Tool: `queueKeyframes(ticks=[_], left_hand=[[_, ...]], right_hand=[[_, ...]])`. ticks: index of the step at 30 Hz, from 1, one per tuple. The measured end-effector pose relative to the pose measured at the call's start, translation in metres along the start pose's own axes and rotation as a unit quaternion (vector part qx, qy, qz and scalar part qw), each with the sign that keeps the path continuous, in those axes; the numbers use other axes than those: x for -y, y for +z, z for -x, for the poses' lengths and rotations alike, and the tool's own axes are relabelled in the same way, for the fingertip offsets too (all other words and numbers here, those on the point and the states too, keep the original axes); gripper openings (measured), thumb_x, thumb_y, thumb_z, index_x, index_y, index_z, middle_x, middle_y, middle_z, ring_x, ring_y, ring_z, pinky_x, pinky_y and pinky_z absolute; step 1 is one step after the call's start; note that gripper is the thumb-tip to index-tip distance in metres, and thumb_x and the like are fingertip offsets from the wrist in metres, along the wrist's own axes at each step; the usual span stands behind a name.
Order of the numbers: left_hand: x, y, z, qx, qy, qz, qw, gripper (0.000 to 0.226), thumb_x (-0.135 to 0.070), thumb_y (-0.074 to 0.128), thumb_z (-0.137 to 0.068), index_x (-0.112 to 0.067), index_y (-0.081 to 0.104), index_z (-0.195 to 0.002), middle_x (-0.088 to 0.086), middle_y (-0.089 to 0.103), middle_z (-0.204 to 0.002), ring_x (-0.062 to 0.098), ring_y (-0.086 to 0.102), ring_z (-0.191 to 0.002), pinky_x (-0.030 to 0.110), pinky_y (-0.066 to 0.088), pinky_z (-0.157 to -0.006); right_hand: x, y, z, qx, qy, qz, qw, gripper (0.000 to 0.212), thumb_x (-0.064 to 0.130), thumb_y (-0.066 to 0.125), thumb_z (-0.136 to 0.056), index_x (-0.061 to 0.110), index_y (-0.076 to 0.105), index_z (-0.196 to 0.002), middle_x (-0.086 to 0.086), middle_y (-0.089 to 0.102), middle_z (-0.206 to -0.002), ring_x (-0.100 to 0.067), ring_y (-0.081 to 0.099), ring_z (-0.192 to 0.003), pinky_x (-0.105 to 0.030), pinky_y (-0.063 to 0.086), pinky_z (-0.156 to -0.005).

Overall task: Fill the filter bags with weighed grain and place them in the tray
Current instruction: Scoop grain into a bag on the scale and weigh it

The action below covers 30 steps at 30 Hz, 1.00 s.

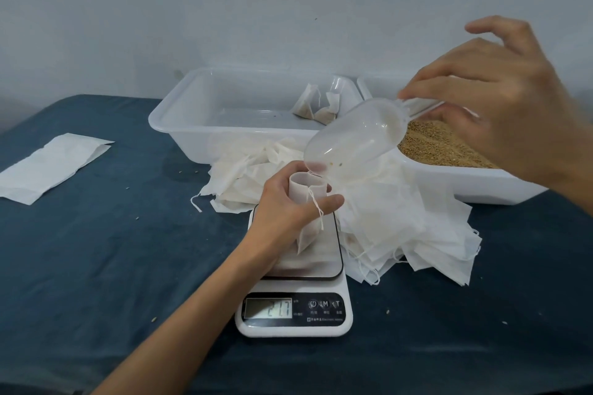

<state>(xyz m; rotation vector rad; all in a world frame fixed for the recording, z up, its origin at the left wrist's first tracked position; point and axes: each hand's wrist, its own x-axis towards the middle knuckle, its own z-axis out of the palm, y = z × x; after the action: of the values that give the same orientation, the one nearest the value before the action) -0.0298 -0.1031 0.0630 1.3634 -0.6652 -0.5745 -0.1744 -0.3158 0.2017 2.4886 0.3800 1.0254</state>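
Left hand (288, 202) curls round the filter bag (306, 199), mouth open on the scale (298, 266); right hand (500, 99) pinches the tipped scoop (349, 141) to pour.

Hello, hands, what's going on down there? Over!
Left hand holds filter bag open on scale. Right hand tips scoop over it. Nothing blocking.

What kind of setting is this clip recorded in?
Probably a small makeshift packing station, not a factory line: a cloth-covered table against a bare wall, with a digital scale, a tub of grain and loose filter bags.
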Motion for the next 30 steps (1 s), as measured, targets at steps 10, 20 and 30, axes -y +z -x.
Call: queueKeyframes(ticks=[10,20,30], left_hand=[[0.001,-0.001,0.0,0.003,-0.009,-0.02,1.0,0.048,-0.027,0.086,-0.069,-0.018,0.067,-0.112,-0.004,0.075,-0.091,0.015,0.069,-0.083,0.033,0.053,-0.08],[0.002,-0.003,-0.002,0.008,-0.036,-0.022,0.999,0.024,-0.022,0.081,-0.091,-0.021,0.074,-0.113,0.004,0.076,-0.104,0.018,0.071,-0.087,0.023,0.055,-0.069],[-0.001,-0.002,-0.005,0.025,0.071,-0.04,0.996,0.036,-0.039,0.048,-0.106,-0.022,0.079,-0.102,0.009,0.075,-0.098,0.021,0.072,-0.095,0.03,0.058,-0.082]], right_hand=[[0.009,0.017,0.019,0.024,0.155,-0.093,0.983,0.02,0.011,0.078,-0.088,0.012,0.076,-0.108,-0.003,0.074,-0.105,-0.028,0.066,-0.095,-0.047,0.039,-0.097],[-0.043,0.045,0.061,0.066,0.483,-0.169,0.856,0.034,0.027,0.077,-0.088,0.018,0.07,-0.121,0.005,0.071,-0.101,-0.001,0.062,-0.081,-0.015,0.044,-0.078],[-0.067,0.105,0.105,0.247,0.594,-0.113,0.758,0.028,0.02,0.077,-0.09,0.007,0.073,-0.114,-0.012,0.072,-0.118,-0.031,0.066,-0.106,-0.038,0.051,-0.09]])
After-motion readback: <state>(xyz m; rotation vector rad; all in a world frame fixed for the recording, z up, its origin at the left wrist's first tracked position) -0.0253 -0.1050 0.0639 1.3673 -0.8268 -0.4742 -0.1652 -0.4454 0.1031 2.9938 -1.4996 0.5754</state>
